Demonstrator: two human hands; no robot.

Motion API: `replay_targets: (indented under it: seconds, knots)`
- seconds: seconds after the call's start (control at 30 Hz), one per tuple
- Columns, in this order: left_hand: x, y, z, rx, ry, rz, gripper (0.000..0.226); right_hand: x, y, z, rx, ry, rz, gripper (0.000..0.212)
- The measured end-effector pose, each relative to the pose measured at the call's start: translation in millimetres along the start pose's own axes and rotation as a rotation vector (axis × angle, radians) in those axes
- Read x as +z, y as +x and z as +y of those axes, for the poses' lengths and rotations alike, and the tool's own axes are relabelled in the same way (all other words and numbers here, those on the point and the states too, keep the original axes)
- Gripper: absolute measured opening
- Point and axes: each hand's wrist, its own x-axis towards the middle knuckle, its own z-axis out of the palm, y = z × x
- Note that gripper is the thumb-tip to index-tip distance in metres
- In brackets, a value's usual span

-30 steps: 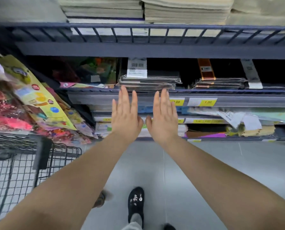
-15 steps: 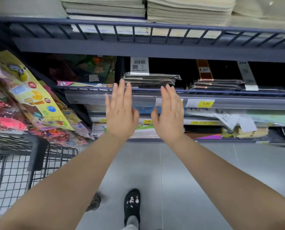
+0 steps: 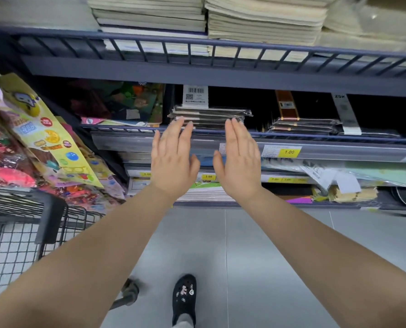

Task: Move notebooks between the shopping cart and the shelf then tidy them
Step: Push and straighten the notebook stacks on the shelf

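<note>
currently i am holding my left hand [image 3: 173, 159] and my right hand [image 3: 238, 159] out flat in front of the middle shelf [image 3: 315, 151], palms facing away from me, fingers extended and spread, gripping nothing. the fingertips of both hands are reaching the front rail of that shelf, directly before a stack of wrapped notebooks [image 3: 211, 116] that is lying near the shelf's front edge under a hanging barcode tag [image 3: 195, 97]. whether the fingertips are touching the stack, i cannot tell. a second dark stack [image 3: 303, 125] is lying further toward the right end of the same shelf. cream-coloured notebooks [image 3: 263, 22] are sitting piled on the upper shelf behind its rail. the shopping cart [image 3: 19, 233] is standing at my lower left, beside hanging sticker packs [image 3: 53, 138]. a yellow price label [image 3: 289, 152] is showing on the middle shelf's front edge, just right of my right hand.
</note>
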Motion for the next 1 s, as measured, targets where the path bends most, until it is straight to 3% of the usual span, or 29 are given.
replay_targets:
  seconds: [0.27,0.33,0.4,0.47,0.53,0.63,0.8,1.0]
  knots:
    - [-6,19,1,-0.091,0.172,-0.144,0.076,4,13,1,0.015,-0.047,-0.11,0.064]
    - [-7,17,-1,-0.059,0.075,-0.094,0.074,-3,13,1,0.051,0.098,-0.079,0.059]
    - [-11,15,1,-0.067,-0.175,0.018,0.069,-11,12,1,0.172,0.323,0.056,0.052]
    - [-15,19,7,-0.257,-0.39,0.084,0.07,-15,14,-3,0.301,0.475,0.115,0.055]
    - [-16,27,12,-0.466,-0.495,0.015,0.074,-15,18,-9,0.388,0.578,-0.008,0.067]
    - [-13,32,17,-0.571,-0.505,-0.051,0.072,-11,22,-16,0.477,0.73,-0.15,0.075]
    - [-14,34,12,-0.571,-0.442,-0.03,0.068,-6,23,-22,0.525,0.786,-0.111,0.071]
    - [-20,44,-1,-0.541,-0.582,-0.046,0.068,-16,25,-14,0.673,0.894,-0.083,0.07]
